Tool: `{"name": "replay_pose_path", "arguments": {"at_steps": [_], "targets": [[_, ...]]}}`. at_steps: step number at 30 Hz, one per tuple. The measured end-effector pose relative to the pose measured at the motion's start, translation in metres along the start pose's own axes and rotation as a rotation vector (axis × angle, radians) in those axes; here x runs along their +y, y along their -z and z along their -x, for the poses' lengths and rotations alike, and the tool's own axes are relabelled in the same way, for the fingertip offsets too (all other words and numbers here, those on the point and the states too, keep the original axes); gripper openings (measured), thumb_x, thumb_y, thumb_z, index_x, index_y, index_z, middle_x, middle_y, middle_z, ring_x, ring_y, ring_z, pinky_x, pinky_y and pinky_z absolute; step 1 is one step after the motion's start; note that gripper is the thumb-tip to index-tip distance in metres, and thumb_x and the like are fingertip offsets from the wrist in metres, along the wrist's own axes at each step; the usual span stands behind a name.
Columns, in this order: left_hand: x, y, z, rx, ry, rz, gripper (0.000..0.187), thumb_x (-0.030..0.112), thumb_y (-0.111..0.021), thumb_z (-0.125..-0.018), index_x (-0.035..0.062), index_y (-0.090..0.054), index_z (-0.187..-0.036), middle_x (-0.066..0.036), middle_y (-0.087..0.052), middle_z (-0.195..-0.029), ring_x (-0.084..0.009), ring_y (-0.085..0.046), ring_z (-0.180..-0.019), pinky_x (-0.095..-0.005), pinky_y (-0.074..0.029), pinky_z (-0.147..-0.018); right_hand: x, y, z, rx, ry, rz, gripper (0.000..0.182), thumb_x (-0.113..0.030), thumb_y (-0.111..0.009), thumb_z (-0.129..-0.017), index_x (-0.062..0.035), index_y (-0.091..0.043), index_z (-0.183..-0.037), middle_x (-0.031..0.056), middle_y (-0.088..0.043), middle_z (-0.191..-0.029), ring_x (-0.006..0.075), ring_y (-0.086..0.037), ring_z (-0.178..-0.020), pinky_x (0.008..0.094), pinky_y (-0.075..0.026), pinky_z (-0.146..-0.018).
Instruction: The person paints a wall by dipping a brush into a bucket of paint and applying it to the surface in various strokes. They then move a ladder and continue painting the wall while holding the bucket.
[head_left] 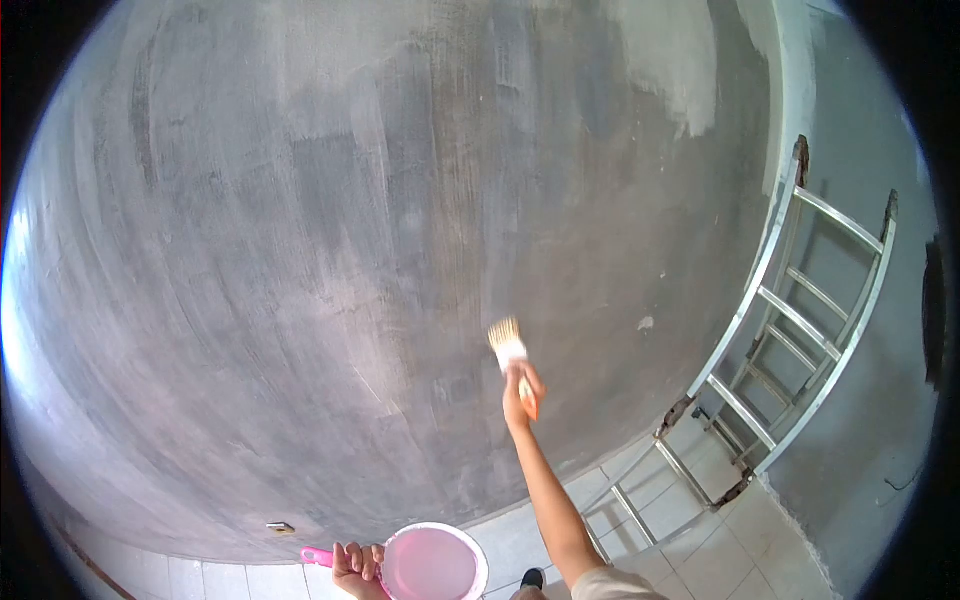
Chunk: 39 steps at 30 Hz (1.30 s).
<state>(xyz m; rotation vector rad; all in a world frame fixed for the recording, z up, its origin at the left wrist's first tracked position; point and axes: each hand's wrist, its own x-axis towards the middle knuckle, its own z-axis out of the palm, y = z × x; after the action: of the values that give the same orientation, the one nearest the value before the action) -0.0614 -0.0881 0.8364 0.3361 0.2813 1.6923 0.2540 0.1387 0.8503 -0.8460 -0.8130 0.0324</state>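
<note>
In the head view my right hand (522, 392) is closed around the orange handle of a wide paintbrush (509, 345). Its pale bristles point up, close to the grey wall (430, 250). Low in the picture, my left hand (358, 565) has its fingers wrapped over the handle of a pink dipper (480, 565). The end of that handle sticks out to the left of my fingers. Inside the dipper is a pale liquid that looks pinkish.
A folding aluminium ladder (762, 295) leans by the corner at the right, its lower part on the white floor tiles (690, 540). Lighter patches mark the wall's upper right. A small socket box (281, 528) sits low on the wall, and my shoe (533, 578) shows below.
</note>
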Motion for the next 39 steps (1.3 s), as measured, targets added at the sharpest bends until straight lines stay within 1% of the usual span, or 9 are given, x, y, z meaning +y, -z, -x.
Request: {"name": "replay_pose_path", "arguments": {"at_steps": [7,8,12,18,22,25,31,35,39], "targets": [[-0.014,-0.039,0.005,0.148,-0.059,-0.121,0.051,0.034,-0.039,-0.094,0.0138,-0.030,-0.048,-0.002,-0.026,-0.036,-0.0180,-0.035,-0.041,-0.0276,-0.036,-0.052,0.085,0.082,0.094,0.050,-0.435,0.130,0.007,-0.005,-0.057,-0.078,-0.0011,-0.063,-0.079,0.0095,-0.064,-0.072,0.0157,-0.062,-0.069,0.0286,-0.049,-0.064],[-0.014,-0.038,0.006,0.155,-0.068,-0.122,0.051,0.034,-0.039,-0.094,0.0139,-0.030,-0.048,-0.002,-0.026,-0.035,-0.0180,-0.035,-0.041,-0.0277,-0.036,-0.052,0.122,0.096,0.107,0.039,-0.408,0.242,0.008,-0.002,-0.054,-0.081,0.0013,-0.061,-0.080,0.0078,-0.061,-0.079,0.0177,-0.061,-0.072,0.0274,-0.055,-0.061],[-0.009,-0.017,0.002,0.080,-0.064,-0.156,0.051,0.033,-0.039,-0.094,0.0140,-0.030,-0.048,-0.002,-0.027,-0.036,-0.0172,-0.034,-0.042,-0.0275,-0.035,-0.051,0.109,0.070,0.108,-0.002,-0.367,0.190,0.012,-0.011,-0.056,-0.082,-0.0010,-0.063,-0.080,0.0074,-0.065,-0.074,0.0140,-0.062,-0.070,0.0279,-0.049,-0.064],[0.003,-0.012,0.002,0.093,-0.048,-0.229,0.051,0.036,-0.041,-0.093,0.0148,-0.030,-0.048,-0.001,-0.026,-0.036,-0.0164,-0.033,-0.039,-0.0264,-0.036,-0.051,-0.026,0.003,0.025,0.046,-0.135,-0.127,0.006,-0.001,-0.057,-0.084,0.0010,-0.062,-0.086,0.0064,-0.063,-0.080,0.0133,-0.059,-0.076,0.0259,-0.050,-0.067],[0.004,-0.037,0.003,0.366,-0.032,-0.403,0.048,0.035,-0.042,-0.093,0.0160,-0.030,-0.050,0.002,-0.022,-0.041,-0.0125,-0.021,-0.038,-0.0232,-0.020,-0.038,0.028,0.014,0.070,0.017,-0.086,-0.035,0.005,-0.001,-0.058,-0.084,0.0020,-0.062,-0.085,0.0069,-0.063,-0.081,0.0134,-0.059,-0.078,0.0266,-0.049,-0.070],[0.017,-0.008,-0.004,0.225,-0.008,-0.332,0.048,0.036,-0.041,-0.093,0.0169,-0.030,-0.049,0.003,-0.022,-0.039,-0.0118,-0.021,-0.038,-0.0239,-0.018,-0.036,0.069,0.037,0.115,0.060,-0.131,0.019,0.006,0.000,-0.060,-0.080,0.0013,-0.063,-0.085,0.0090,-0.064,-0.080,0.0154,-0.061,-0.076,0.0272,-0.048,-0.071],[0.015,-0.007,-0.005,0.303,-0.069,-0.417,0.049,0.035,-0.041,-0.093,0.0175,-0.029,-0.048,0.003,-0.022,-0.038,-0.0105,-0.021,-0.038,-0.0241,-0.017,-0.035,0.134,0.090,0.198,0.131,-0.366,0.170,0.009,-0.001,-0.057,-0.078,-0.0001,-0.064,-0.084,0.0106,-0.066,-0.079,0.0182,-0.064,-0.073,0.0285,-0.049,-0.069],[0.015,-0.016,0.000,0.361,-0.055,-0.411,0.049,0.034,-0.043,-0.092,0.0175,-0.029,-0.049,0.003,-0.022,-0.039,-0.0106,-0.020,-0.037,-0.0242,-0.019,-0.037,0.130,0.092,0.193,0.197,-0.494,0.354,0.010,-0.005,-0.056,-0.079,0.0001,-0.064,-0.082,0.0093,-0.066,-0.078,0.0157,-0.062,-0.073,0.0299,-0.048,-0.066],[0.021,-0.018,0.004,0.299,-0.030,-0.344,0.048,0.033,-0.044,-0.092,0.0170,-0.029,-0.050,0.003,-0.022,-0.039,-0.0106,-0.020,-0.036,-0.0241,-0.022,-0.038,0.090,0.043,0.119,0.184,-0.307,0.128,0.008,-0.004,-0.058,-0.079,0.0008,-0.063,-0.082,0.0094,-0.066,-0.079,0.0160,-0.063,-0.073,0.0289,-0.049,-0.067]]}}
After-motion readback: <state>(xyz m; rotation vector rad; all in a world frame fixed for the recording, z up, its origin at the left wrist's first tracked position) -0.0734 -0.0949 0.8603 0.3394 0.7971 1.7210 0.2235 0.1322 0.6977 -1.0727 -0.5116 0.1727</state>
